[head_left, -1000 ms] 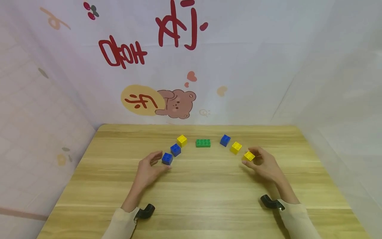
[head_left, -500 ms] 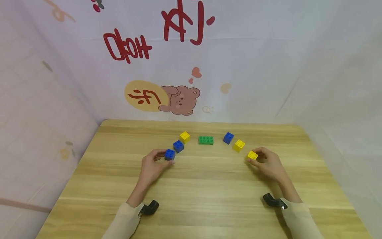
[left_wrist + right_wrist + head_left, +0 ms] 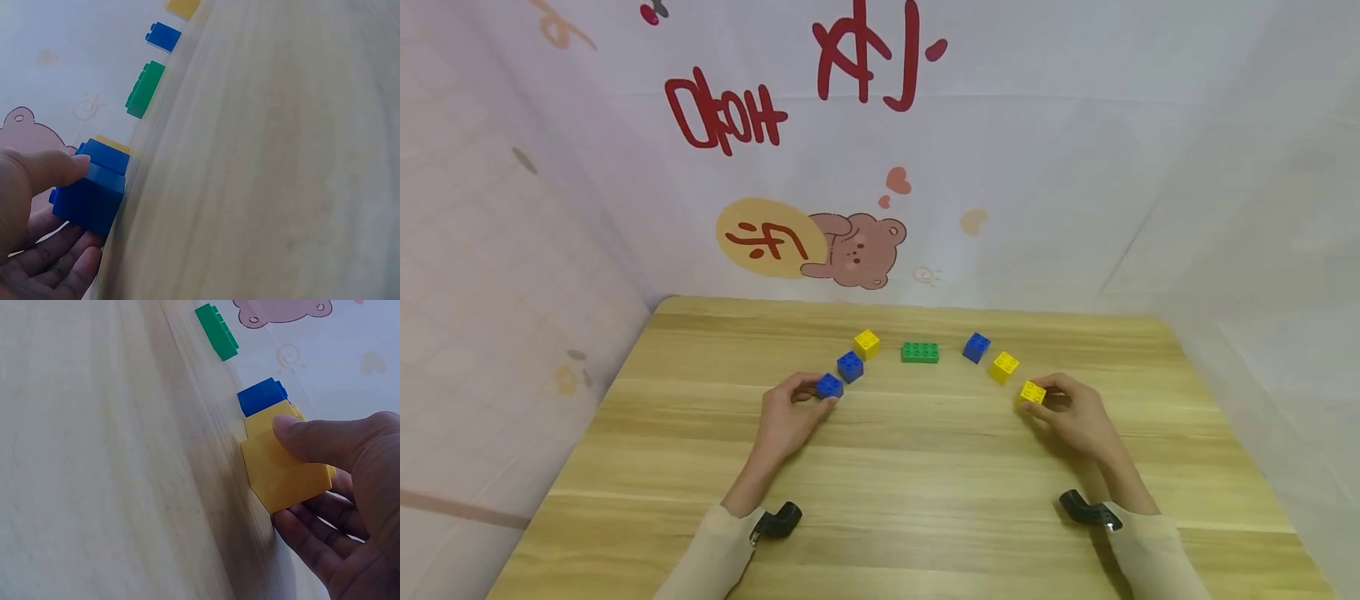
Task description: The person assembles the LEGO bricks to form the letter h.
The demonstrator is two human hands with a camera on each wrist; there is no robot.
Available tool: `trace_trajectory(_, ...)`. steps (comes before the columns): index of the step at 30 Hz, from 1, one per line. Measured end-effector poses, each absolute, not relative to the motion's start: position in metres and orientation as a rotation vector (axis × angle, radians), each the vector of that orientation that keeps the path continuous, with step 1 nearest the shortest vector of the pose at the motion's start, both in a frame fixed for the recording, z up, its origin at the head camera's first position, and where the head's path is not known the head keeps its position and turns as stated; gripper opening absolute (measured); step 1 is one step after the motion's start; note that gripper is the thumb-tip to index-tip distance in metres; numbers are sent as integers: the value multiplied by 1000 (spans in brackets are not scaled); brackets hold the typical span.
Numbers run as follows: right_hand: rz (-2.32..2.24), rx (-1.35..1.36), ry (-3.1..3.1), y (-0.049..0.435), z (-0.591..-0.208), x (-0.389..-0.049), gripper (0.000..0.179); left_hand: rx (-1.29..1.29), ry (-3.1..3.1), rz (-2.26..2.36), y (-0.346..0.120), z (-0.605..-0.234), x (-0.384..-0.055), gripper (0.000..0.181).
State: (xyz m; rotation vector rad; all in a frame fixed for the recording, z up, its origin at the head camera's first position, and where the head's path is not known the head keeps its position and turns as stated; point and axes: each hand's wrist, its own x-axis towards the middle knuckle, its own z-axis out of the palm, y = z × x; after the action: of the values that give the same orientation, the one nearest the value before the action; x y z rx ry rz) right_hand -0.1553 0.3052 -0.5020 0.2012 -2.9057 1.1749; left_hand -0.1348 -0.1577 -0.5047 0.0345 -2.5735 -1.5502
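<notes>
A white printed backdrop (image 3: 1037, 183) fills the rear, cropped at the top; the wood-grain tabletop (image 3: 925, 500) is cut off at the bottom, as are the left sleeve (image 3: 711, 554) and right sleeve (image 3: 1153, 554). The left hand (image 3: 788, 417) and right hand (image 3: 1078, 417) each pinch a brick, some fingers hidden in the head view. Beyond them, roughly midway, lies a green 2x4 brick (image 3: 920, 353). The held blue 2x2 brick (image 3: 829, 385) is between left thumb and fingers, the held yellow 2x2 brick (image 3: 1032, 393) between right thumb and fingers — whether either touches the wood is hard to make out. Past the left grip lie another blue brick (image 3: 850, 367) and a far yellow brick (image 3: 867, 344) — the latter mostly hidden in the left wrist view. Past the right grip: another yellow brick (image 3: 1003, 367), then a far blue brick (image 3: 977, 347).
</notes>
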Motion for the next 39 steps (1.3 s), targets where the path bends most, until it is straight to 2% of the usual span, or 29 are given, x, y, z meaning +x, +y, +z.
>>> trace_trajectory(27, 1349, 269, -2863, 284, -506, -155, 42, 38, -2574, -1670, -156, -507, -130, 39)
trace_trajectory(39, 1393, 295, -2836, 273, -507, -152, 38, -52, -2553, -1662, -150, -508, -131, 39)
